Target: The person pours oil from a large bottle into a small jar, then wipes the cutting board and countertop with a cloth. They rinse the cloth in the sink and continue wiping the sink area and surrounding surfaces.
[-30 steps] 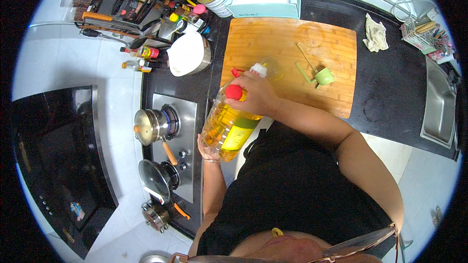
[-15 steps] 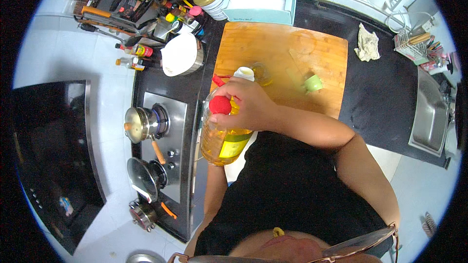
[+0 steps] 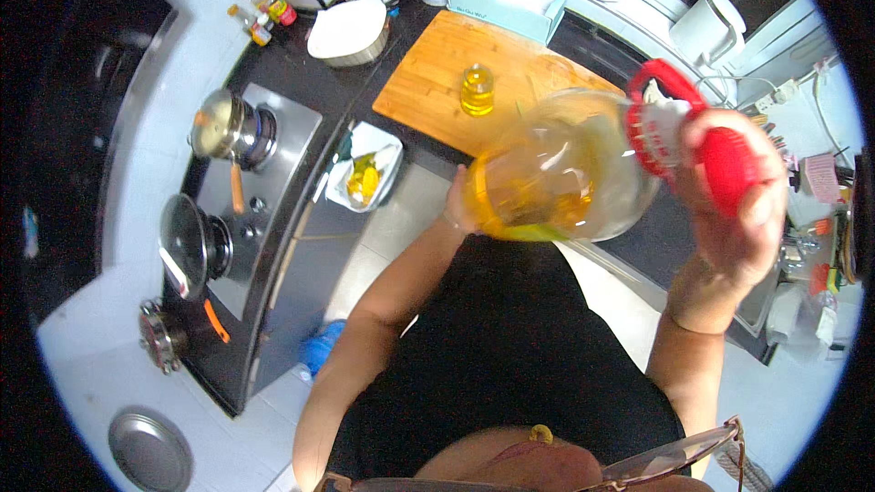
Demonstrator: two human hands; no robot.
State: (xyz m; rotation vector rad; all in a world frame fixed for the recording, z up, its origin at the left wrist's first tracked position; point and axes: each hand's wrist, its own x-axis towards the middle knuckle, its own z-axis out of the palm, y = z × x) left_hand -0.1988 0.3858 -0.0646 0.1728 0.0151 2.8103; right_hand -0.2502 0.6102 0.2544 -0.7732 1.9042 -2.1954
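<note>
Large clear oil bottle (image 3: pixel 556 173), frame centre-right, part-filled with yellow oil: right hand (image 3: pixel 729 210) clenched round its red cap (image 3: pixel 725 169), left hand (image 3: pixel 458 210) cupping its base. Small glass jar (image 3: pixel 477 89) of oil on cutting board (image 3: pixel 428 82), upper centre.

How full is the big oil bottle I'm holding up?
Mostly empty. The clear bottle lies tipped sideways between the left hand and right hand, with yellow oil pooled only along its lower side.
</note>
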